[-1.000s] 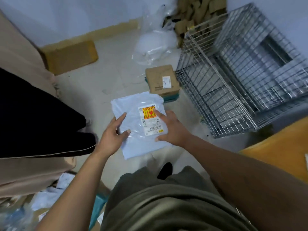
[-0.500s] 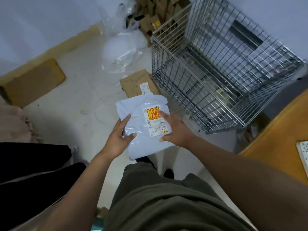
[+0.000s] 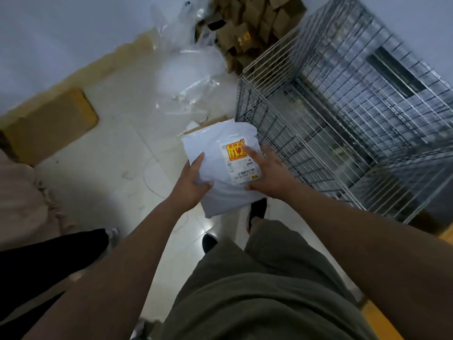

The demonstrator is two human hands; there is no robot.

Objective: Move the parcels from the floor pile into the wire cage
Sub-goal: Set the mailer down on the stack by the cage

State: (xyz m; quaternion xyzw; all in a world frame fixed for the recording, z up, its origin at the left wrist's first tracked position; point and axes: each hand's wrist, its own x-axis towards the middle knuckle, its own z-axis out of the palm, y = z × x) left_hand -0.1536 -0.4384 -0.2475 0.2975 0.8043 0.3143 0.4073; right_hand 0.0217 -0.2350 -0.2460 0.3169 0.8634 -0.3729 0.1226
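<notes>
A white mailer parcel [image 3: 215,168] is held just beside the wire cage [image 3: 343,119] — not yet inside — gripped at its edge by the left hand [image 3: 190,185], with the right hand [image 3: 269,175] spread flat on top; a cardboard box [image 3: 210,121] on the floor is judged left to move.

Room around the wire cage [image 3: 343,114]
We saw bare floor [image 3: 117,173] to our left; the cage's mesh wall rose just right of the white parcel [image 3: 215,168], with clear plastic [image 3: 193,77] and a cardboard heap [image 3: 247,25] crowding the far side
</notes>
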